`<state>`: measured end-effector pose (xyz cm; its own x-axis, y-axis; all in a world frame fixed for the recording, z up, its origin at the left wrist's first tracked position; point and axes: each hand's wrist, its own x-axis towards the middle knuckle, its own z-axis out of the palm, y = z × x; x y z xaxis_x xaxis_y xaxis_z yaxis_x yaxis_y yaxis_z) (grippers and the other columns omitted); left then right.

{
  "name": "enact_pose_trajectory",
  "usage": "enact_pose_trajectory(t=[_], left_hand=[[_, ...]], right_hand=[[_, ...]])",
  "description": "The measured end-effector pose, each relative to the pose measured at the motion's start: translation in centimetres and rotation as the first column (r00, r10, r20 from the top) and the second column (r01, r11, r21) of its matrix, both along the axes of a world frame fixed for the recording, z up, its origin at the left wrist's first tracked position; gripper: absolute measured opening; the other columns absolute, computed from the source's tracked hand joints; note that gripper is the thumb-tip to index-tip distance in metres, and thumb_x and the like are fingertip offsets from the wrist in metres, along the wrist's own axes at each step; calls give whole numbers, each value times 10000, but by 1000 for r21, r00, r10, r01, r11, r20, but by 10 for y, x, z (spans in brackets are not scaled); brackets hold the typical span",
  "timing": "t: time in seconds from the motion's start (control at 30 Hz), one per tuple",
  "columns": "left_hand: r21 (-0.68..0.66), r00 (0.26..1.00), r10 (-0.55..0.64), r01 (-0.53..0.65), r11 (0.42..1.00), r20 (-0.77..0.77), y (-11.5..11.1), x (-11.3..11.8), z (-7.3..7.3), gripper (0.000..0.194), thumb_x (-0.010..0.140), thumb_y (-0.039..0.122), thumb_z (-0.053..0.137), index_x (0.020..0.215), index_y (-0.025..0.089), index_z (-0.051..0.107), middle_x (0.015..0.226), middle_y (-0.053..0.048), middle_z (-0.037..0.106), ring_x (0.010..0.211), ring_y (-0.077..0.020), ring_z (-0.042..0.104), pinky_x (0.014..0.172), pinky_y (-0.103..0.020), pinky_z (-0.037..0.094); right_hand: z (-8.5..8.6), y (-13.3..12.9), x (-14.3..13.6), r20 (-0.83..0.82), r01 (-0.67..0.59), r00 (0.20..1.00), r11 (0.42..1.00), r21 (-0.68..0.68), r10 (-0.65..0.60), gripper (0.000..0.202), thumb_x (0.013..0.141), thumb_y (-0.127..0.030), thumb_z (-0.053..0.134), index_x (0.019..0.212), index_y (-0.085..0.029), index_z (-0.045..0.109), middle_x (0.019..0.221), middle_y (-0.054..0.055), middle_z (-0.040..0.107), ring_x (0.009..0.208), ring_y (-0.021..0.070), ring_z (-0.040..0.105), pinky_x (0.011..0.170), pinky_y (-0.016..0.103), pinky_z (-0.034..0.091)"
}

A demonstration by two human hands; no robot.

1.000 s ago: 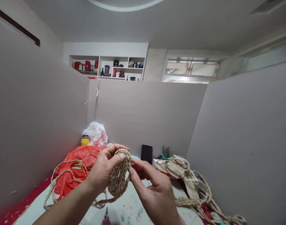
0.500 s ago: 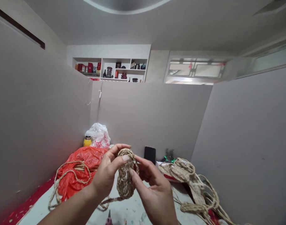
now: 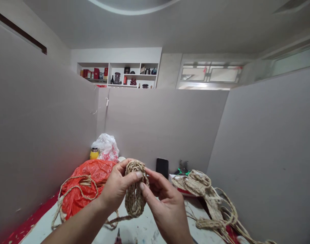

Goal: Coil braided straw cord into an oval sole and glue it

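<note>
Between both hands, above the table, I hold an oval coil of braided straw rope (image 3: pixel 135 203). My left hand (image 3: pixel 119 181) is closed on its upper left side, with the thumb flat across the coil's face and the fingers behind it. My right hand (image 3: pixel 165 200) pinches the right edge, its thumb and index finger near the middle. A free length of the rope (image 3: pixel 119 219) trails from the coil's bottom to the left. Below, the pointed tip of a tool with a reddish handle (image 3: pixel 118 237) shows at the frame's lower edge.
On the left lies a red plastic bag (image 3: pixel 81 200) with loose rope over it. Behind it stand a white plastic bag (image 3: pixel 106 145) and a yellow jar (image 3: pixel 94 154). A black phone (image 3: pixel 162 167) leans at the back. Piled braided rope (image 3: pixel 211 200) lies right. Grey partitions (image 3: pixel 155 122) surround the table.
My left thumb has shifted slightly right across the coil, and its left fingers sit lower behind it. A longer gap shows in the coil's centre. The right hand keeps its pinch.
</note>
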<state>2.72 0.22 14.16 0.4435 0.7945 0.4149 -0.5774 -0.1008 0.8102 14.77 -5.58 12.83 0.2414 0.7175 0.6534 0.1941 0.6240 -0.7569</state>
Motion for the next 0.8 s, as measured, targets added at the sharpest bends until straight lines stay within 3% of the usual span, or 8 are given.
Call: enact_pose_trajectory(t=[0.2, 0.33, 0.43, 0.67, 0.8], left_hand=[[-3, 998, -66, 66, 998, 18, -3, 2, 1, 367, 735, 244, 722, 1093, 192, 661, 889, -42, 657, 810, -162, 600, 785, -290, 464], [18, 996, 29, -31, 999, 83, -5, 0, 7, 370, 800, 257, 656, 1167, 215, 641, 1118, -72, 654, 993, -200, 588, 880, -301, 448], [63, 996, 77, -80, 995, 48, -7, -1, 10, 371, 856, 290, 600, 1224, 240, 613, 1298, -76, 592, 1162, -235, 528, 969, -322, 408], [161, 994, 40, -24, 987, -101, -8, -5, 6, 447, 892, 342, 567, 1334, 308, 507, 1360, -63, 560, 1259, -267, 480, 1056, -395, 343], [173, 997, 45, -35, 984, -56, -6, -10, 8, 485, 919, 448, 475, 1384, 313, 447, 1428, -62, 491, 1332, -272, 391, 1094, -427, 284]], right_hand=[[-2, 3, 2, -82, -73, 994, 997, -28, 71, 316, 802, -302, 689, 1113, -253, 664, 1008, 60, 737, 798, 169, 680, 690, 255, 563], [1, 5, 6, -118, -125, 986, 991, -43, 119, 317, 807, -315, 694, 1115, -249, 655, 1049, 62, 722, 839, 170, 664, 736, 265, 542], [3, 6, 8, -158, -181, 973, 982, -58, 170, 313, 804, -330, 699, 1103, -244, 660, 1043, 61, 725, 851, 176, 664, 768, 284, 535], [3, 9, 10, -185, -220, 960, 975, -42, 209, 295, 793, -316, 721, 1083, -280, 684, 1017, 33, 741, 903, 174, 672, 787, 264, 526], [3, 9, 10, -166, -262, 954, 963, -59, 249, 297, 805, -312, 710, 1096, -261, 682, 1020, 50, 742, 885, 181, 672, 792, 285, 526]])
